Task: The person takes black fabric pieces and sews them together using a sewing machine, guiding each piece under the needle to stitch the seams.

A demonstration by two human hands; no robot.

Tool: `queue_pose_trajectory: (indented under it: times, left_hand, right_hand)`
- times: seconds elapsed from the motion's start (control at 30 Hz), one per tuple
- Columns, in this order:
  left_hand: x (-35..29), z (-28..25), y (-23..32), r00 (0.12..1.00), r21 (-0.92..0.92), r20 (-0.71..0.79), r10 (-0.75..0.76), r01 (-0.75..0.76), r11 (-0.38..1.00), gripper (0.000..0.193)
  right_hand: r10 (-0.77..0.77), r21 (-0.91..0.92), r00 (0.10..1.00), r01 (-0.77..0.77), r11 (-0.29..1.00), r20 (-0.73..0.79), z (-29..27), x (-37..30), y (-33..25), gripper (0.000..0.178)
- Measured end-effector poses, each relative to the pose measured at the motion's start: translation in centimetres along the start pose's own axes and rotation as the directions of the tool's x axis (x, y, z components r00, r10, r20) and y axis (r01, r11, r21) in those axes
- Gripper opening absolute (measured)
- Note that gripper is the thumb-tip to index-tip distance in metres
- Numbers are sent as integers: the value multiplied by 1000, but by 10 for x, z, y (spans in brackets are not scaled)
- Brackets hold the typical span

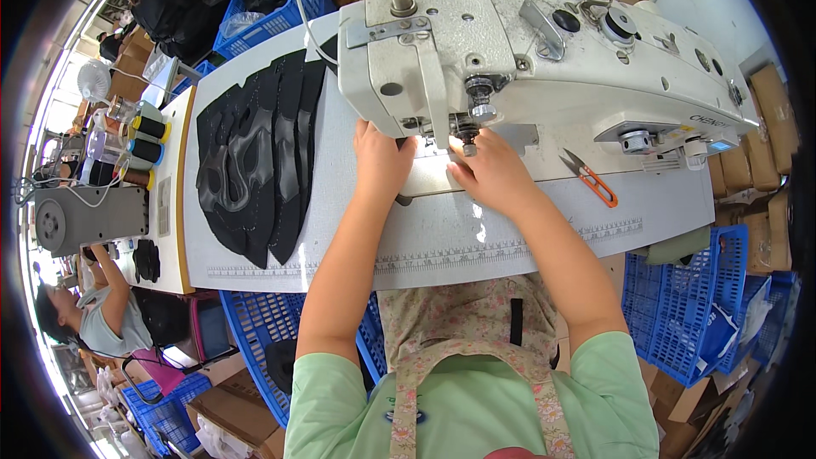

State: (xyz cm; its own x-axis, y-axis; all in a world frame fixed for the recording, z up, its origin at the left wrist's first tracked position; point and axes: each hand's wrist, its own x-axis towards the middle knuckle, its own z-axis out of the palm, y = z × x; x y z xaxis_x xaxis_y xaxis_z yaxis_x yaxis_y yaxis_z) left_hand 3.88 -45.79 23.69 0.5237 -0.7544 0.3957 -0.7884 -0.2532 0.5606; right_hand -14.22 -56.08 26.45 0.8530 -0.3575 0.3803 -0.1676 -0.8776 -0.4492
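A white industrial sewing machine stands in front of me. At the left of its needle area is my left hand, bent, with its fingertips partly hidden by the machine head. A sliver of something dark shows beside its thumb. My right hand is on the other side, its fingers curled and closed close to the presser foot; whatever they grip is too small or hidden to make out. Flat black cut pieces with stitched lines and glossy curved patches lie overlapped left of my left hand. Orange-handled thread snips rest right of my right hand.
A ruler strip runs along the grey tabletop's near edge. Thread spools and a grey motor housing stand at the left. Blue crates flank the table. Other people sit at the left and far left.
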Motion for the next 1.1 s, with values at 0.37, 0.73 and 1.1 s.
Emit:
queue_pose_trajectory:
  times: [0.37,0.73,1.1]
  left_hand:
    - [3,0,3,987,-54,-95,126,-131,990,39]
    - [-3,5,-3,996,-43,-32,80,-81,996,32]
    - [3,2,0,981,-346,-177,-81,15,938,22]
  right_hand:
    - [-3,16,1000,3,1000,-8,-1,2,0,17]
    - [-23,20,999,24,1000,-27,2,-4,1,19]
    - [-12,19,1000,12,1000,-3,-1,2,-2,16]
